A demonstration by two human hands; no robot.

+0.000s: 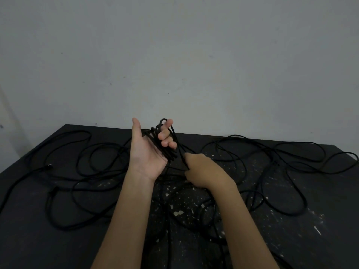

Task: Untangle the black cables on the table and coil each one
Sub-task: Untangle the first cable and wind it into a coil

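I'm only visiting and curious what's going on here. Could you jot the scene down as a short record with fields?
left hand: palm up, fingers curled round a coil
right hand: grips a strand running up to the coil
cables: black, in loose overlapping loops on both sides
table: black, white-flecked
wall: plain grey
progress: one coil begun, most cable not yet coiled

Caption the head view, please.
Left hand holds a partly wound coil; right hand grips a strand over tangled cables on the table.
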